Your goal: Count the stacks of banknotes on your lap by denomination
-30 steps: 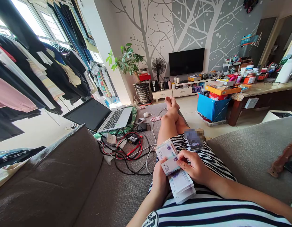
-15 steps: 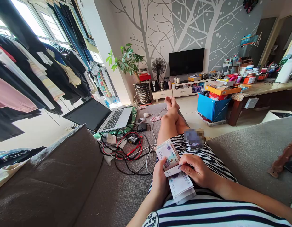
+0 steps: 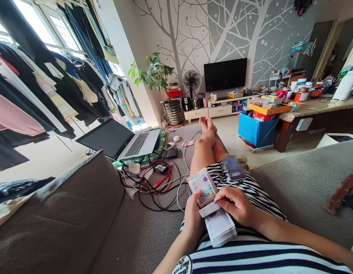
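Thick fanned stack of paper banknotes (image 3: pixel 213 213) sat in lap, long axis running away along legs. Left hand (image 3: pixel 193 217) wrapped under near-left edge, thumb on top. Right hand (image 3: pixel 236 207) nearer top note — fingertips pinched shut on its right edge. Blurred phone (image 3: pixel 235 169) just beyond, tangled cables (image 3: pixel 156 182) left — open sofa room right.

Ahead of my fingers, across the pale tiled floor (image 3: pixel 230 133), a grey wall painted with white bare trees (image 3: pixel 222 34) backs a black flat television (image 3: pixel 225 74) on a low white cabinet (image 3: pixel 210 110). Left of my fingers, bright windows (image 3: pixel 47 23) light hanging clothes (image 3: pixel 36 87). I sit on a grey-brown fabric sofa (image 3: pixel 79 213). Far right stands a brown stone-topped worktop (image 3: pixel 316 110).
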The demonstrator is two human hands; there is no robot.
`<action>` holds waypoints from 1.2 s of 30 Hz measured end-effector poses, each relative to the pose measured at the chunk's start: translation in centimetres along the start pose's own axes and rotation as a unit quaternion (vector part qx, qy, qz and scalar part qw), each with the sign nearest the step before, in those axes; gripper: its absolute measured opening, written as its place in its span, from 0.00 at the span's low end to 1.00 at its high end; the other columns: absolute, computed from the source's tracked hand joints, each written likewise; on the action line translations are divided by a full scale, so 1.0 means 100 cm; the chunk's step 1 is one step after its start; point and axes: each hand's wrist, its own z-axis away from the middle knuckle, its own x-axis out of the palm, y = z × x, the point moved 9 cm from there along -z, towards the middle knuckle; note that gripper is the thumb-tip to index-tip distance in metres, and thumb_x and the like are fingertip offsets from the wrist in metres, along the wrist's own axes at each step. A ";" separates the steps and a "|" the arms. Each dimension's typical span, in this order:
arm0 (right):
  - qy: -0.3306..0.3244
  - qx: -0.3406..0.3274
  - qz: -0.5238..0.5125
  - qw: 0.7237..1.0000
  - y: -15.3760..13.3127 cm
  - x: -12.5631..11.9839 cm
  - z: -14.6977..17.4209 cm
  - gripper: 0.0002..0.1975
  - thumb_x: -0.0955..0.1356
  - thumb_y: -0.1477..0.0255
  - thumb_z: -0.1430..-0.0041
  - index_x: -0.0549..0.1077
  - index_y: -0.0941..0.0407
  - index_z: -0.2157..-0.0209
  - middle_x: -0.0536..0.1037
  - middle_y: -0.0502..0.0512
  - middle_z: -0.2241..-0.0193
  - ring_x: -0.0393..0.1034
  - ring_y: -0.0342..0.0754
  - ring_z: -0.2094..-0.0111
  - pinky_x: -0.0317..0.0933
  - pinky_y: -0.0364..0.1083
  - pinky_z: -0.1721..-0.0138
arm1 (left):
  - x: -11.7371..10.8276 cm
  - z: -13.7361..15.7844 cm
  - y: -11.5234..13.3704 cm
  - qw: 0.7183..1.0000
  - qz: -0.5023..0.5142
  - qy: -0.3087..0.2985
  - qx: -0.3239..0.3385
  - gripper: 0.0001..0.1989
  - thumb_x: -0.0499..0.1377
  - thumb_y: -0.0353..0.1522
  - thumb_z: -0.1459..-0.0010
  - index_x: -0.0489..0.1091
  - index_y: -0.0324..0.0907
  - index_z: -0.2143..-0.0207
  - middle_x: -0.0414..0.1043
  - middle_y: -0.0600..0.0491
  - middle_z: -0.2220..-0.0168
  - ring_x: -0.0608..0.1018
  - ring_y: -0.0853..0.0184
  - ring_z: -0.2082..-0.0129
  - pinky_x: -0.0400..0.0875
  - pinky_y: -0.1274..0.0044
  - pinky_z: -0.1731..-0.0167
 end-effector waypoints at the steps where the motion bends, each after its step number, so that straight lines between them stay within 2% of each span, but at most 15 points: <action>1: 0.000 0.000 0.001 1.000 0.000 0.000 0.000 0.12 0.62 0.64 0.32 0.71 0.54 0.66 0.75 0.53 0.72 0.68 0.46 0.70 0.60 0.44 0.66 | 0.001 -0.001 -0.002 1.000 0.001 -0.008 -0.004 0.06 0.65 0.33 0.57 0.74 0.38 0.79 0.73 0.54 0.81 0.70 0.69 0.80 0.64 0.78 0.75; 7: -0.007 -0.001 0.003 1.000 0.001 0.001 0.001 0.15 0.61 0.61 0.32 0.71 0.54 0.68 0.74 0.53 0.73 0.66 0.47 0.70 0.59 0.45 0.66 | 0.005 -0.004 -0.008 0.999 0.017 -0.042 -0.020 0.10 0.64 0.35 0.57 0.75 0.37 0.73 0.76 0.51 0.76 0.77 0.63 0.75 0.69 0.74 0.67; 12: -0.013 -0.005 -0.013 1.000 0.000 0.001 0.000 0.18 0.59 0.59 0.31 0.69 0.55 0.70 0.72 0.53 0.73 0.66 0.47 0.70 0.59 0.45 0.66 | 0.006 0.000 -0.006 0.999 0.007 -0.029 -0.028 0.09 0.64 0.34 0.59 0.74 0.37 0.76 0.75 0.52 0.79 0.76 0.64 0.76 0.70 0.73 0.67; 21: -0.023 -0.008 -0.019 1.000 0.000 0.002 -0.001 0.20 0.57 0.59 0.30 0.69 0.55 0.70 0.72 0.53 0.73 0.67 0.47 0.70 0.60 0.46 0.66 | 0.009 0.003 -0.004 0.999 0.007 -0.028 -0.028 0.09 0.64 0.34 0.59 0.73 0.37 0.76 0.75 0.52 0.79 0.75 0.65 0.78 0.71 0.73 0.68; 28: -0.028 -0.010 -0.026 0.999 0.000 0.002 -0.001 0.20 0.57 0.59 0.30 0.69 0.55 0.70 0.72 0.53 0.73 0.66 0.47 0.70 0.60 0.45 0.65 | 0.010 0.001 -0.009 0.998 0.024 -0.045 -0.047 0.10 0.64 0.35 0.59 0.74 0.37 0.74 0.77 0.49 0.76 0.80 0.58 0.69 0.72 0.72 0.66; 36: -0.027 -0.006 -0.030 0.999 0.001 0.002 -0.001 0.19 0.58 0.59 0.30 0.69 0.55 0.70 0.72 0.53 0.73 0.66 0.47 0.70 0.60 0.45 0.66 | 0.009 -0.001 -0.010 0.998 0.029 -0.048 -0.042 0.10 0.63 0.34 0.59 0.74 0.37 0.72 0.77 0.50 0.76 0.80 0.58 0.69 0.72 0.72 0.66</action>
